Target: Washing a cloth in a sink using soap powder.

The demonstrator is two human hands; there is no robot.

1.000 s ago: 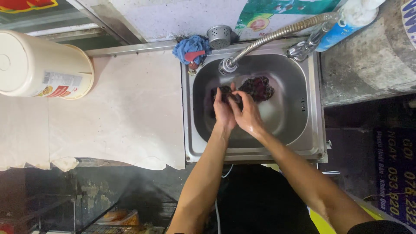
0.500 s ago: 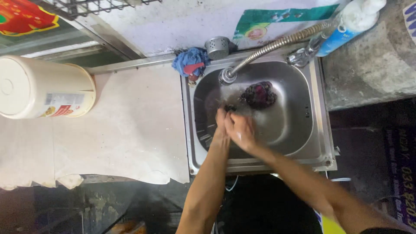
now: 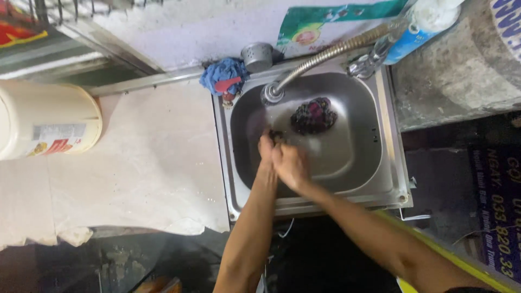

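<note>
Grapes [image 3: 313, 115], a dark purple bunch, lie wet on the floor of the steel sink [image 3: 386, 141], toward its back and just right of the flexible metal spout [image 3: 325, 57] whose head hangs over the basin. Both hands meet inside the sink, in front of the bunch and a little to its left. The left hand [image 3: 266, 152] and the right hand [image 3: 290, 165] are pressed against each other, the right lying partly over the left. A small dark bit [image 3: 275, 134], perhaps a few loose grapes, shows at their fingertips; whether either grip is clamped on it cannot be told, since the fingers are blurred and overlapping. The hands do not touch the main bunch.

On the sink's back left corner sits a crumpled blue rag [image 3: 223, 76] with a red patch, and beside it a small grey perforated cup [image 3: 256, 56]. A blue and white bottle [image 3: 420, 24] stands at the back right. Left of the sink stretches a pale tabletop [image 3: 146, 163], carrying a cream-coloured tub [image 3: 49, 125] on its side at the far left edge.
</note>
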